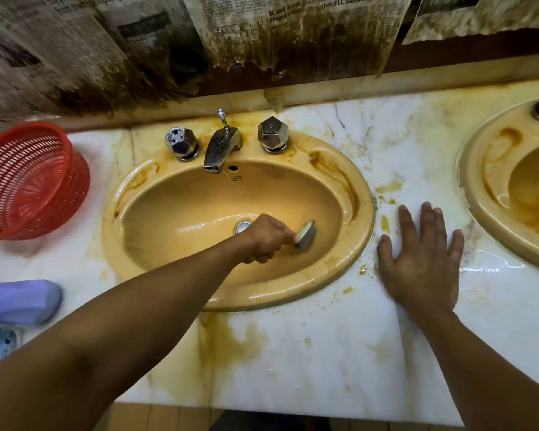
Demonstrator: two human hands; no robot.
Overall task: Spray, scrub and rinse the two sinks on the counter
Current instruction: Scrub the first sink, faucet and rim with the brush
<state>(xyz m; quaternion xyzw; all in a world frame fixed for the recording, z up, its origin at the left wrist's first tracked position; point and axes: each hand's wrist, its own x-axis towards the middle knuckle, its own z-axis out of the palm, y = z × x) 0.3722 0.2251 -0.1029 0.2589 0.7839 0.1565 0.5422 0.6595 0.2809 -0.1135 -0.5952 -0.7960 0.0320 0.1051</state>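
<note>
A yellow oval sink (360,213) with brown stains on its rim sits in the marble counter (293,353). Inside its bowl my left hand (266,239) grips a scrubbing sponge (307,235), pressed against the bowl's right slope just right of the drain (241,227). My right hand (422,259) lies flat, fingers spread, on the wet counter between the two sinks. A second yellow sink (486,181), also stained, is cut off by the right edge.
A chrome tap (220,150) with two faceted knobs (181,143) (273,133) stands behind the bowl. A red plastic basket (28,181) lies tipped at the left. A purple-blue bottle (19,301) lies at the left edge. Stained newspaper (168,42) covers the wall.
</note>
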